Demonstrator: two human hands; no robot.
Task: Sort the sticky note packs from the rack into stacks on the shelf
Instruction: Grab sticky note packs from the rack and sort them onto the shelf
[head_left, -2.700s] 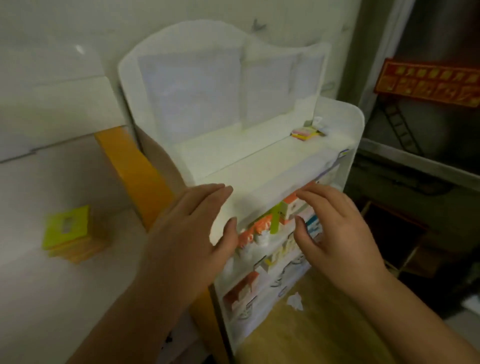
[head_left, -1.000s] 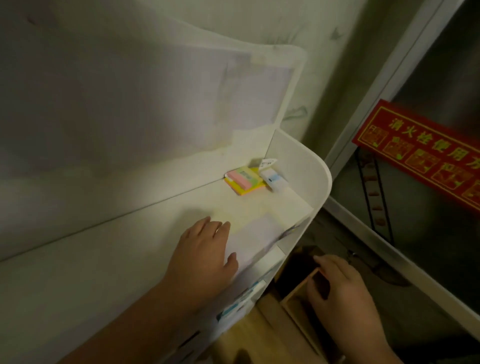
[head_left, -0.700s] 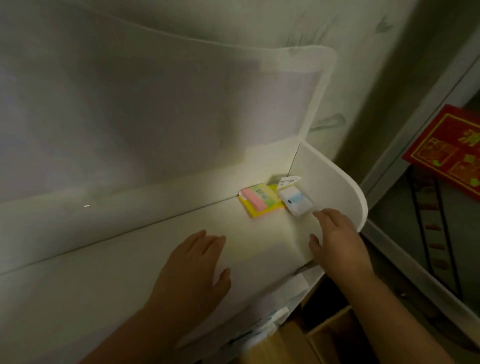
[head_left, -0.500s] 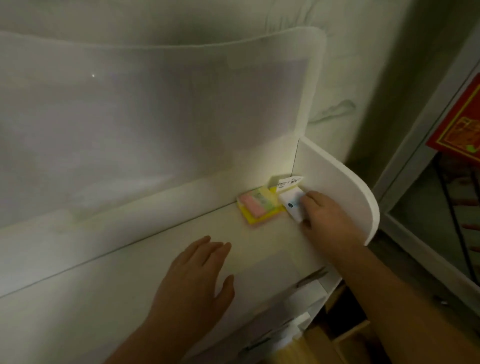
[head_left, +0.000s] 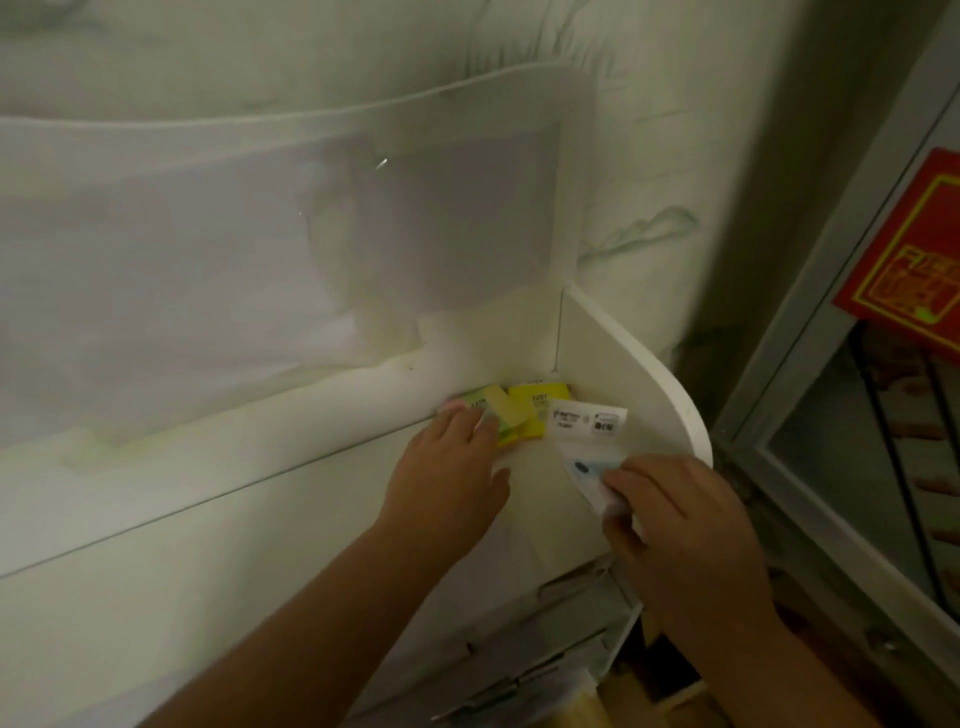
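Your right hand (head_left: 680, 530) pinches a white pack (head_left: 589, 452) near the shelf's (head_left: 291, 499) end wall. At 10 o'clock from it, your left hand (head_left: 447, 478) presses fingers on a green-pink pack (head_left: 485, 413) touching the yellow pack (head_left: 535, 410) in the corner.

You are looking down into a dim corner. A pale wall (head_left: 649, 130) with faint greenish marks rises behind a white display unit, whose back panel (head_left: 260, 234) carries taped translucent sheets. A rounded white side panel (head_left: 623, 374) closes the unit's right edge. Further right stands a grey metal frame (head_left: 831, 270) holding glass, with a red and yellow sign (head_left: 914, 260) on it. Wooden flooring (head_left: 587, 712) shows below.
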